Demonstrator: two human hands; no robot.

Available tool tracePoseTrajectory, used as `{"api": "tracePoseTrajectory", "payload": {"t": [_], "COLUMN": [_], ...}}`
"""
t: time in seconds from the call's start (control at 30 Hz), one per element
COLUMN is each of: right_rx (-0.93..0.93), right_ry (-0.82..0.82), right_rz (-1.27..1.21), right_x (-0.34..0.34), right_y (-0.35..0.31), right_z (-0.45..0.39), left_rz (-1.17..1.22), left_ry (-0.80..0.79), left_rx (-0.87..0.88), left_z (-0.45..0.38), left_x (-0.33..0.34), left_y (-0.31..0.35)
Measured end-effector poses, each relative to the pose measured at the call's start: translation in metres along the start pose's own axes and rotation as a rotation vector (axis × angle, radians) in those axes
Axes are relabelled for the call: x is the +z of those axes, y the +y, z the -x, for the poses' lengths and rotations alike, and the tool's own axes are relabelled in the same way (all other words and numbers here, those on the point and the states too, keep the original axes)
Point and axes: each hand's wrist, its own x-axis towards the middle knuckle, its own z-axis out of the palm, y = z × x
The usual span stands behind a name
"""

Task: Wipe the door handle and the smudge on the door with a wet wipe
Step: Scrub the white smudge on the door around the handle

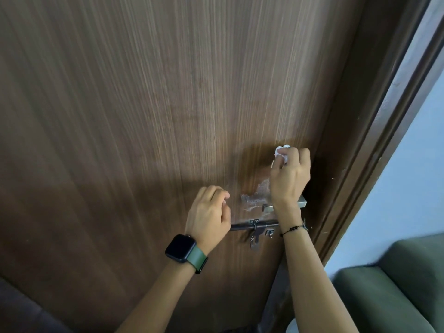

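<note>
Right hand (289, 174): gripping balled wet wipe (281, 152), pressing onto door (168, 104) at 12 o'clock from door handle (283, 205), for scrubbing.
Left hand (209, 212): curling loosely, holding nothing, hovering at 9 o'clock.
Smudge (254, 195): sitting whitish between hands, seemingly awaiting wiping.

Right hand (289, 175) holds the wipe (281, 152) against the door (144, 116) just above the handle (269, 207); smudge (254, 194) sits left of it, bolt (254, 225) below, left hand (209, 210) further left.
</note>
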Motion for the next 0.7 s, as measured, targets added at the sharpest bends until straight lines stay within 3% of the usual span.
{"api": "tracePoseTrajectory", "payload": {"t": [0.13,0.27,0.37,0.43,0.57,0.63,0.7], "right_rx": [-0.128,-0.374,-0.437,-0.397,-0.144,-0.1,-0.232], "right_ry": [0.007,-0.272,-0.45,-0.361,-0.026,-0.018,-0.144], "right_rz": [0.008,0.162,0.167,0.139,0.146,0.153,0.221], "right_x": [0.013,0.024,0.014,0.006,0.007,0.014,0.019], "right_y": [-0.012,0.004,0.021,0.024,0.02,0.014,0.013], "right_z": [0.021,0.099,0.112,0.086,0.024,0.036,0.072], "left_rz": [-0.006,-0.006,0.002,0.014,0.039,0.046,0.048], "left_ry": [0.025,0.023,0.042,0.05,0.046,0.044,0.04], "left_rx": [0.027,0.055,0.07,0.079,0.098,0.095,0.094], "left_z": [-0.013,-0.016,-0.019,-0.02,-0.021,-0.021,-0.022], "left_x": [0.003,0.004,0.005,0.004,0.007,0.009,0.011], "left_y": [-0.005,-0.006,-0.009,-0.009,-0.008,-0.009,-0.009]}}
